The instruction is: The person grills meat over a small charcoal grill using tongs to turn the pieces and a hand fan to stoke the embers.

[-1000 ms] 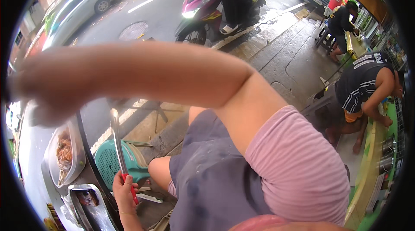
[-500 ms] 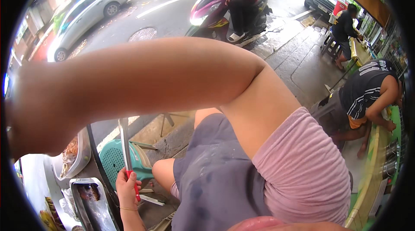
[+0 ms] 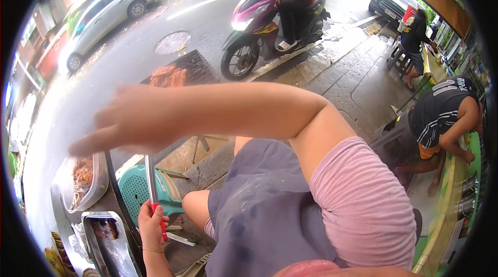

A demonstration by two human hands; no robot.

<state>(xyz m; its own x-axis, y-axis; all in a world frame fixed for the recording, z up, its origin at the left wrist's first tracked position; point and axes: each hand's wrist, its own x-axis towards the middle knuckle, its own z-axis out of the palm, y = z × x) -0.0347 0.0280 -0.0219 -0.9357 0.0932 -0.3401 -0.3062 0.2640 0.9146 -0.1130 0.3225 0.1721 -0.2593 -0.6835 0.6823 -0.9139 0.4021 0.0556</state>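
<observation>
My left hand is closed round the red grip of a pair of long metal tongs, which point up and away. My right arm reaches across in front of me to the left. My right hand is smeared by motion above the tongs' far end, and its fingers are not clear. Beyond that forearm, reddish pieces of meat lie at a dark grill grate. Left of the tongs stands a clear plastic tub holding brownish food. Nearer me is a metal tray with a dark piece in it.
A teal plastic stool stands right beside the food stand. On the street, a rider sits on a purple scooter, with a silver car farther left. At right, a person in a dark jersey leans at a yellow-green counter.
My right hand has come back from the far left toward the middle, and the arm has dropped lower. The meat and grate now show beyond it. My left hand still grips the tongs.
</observation>
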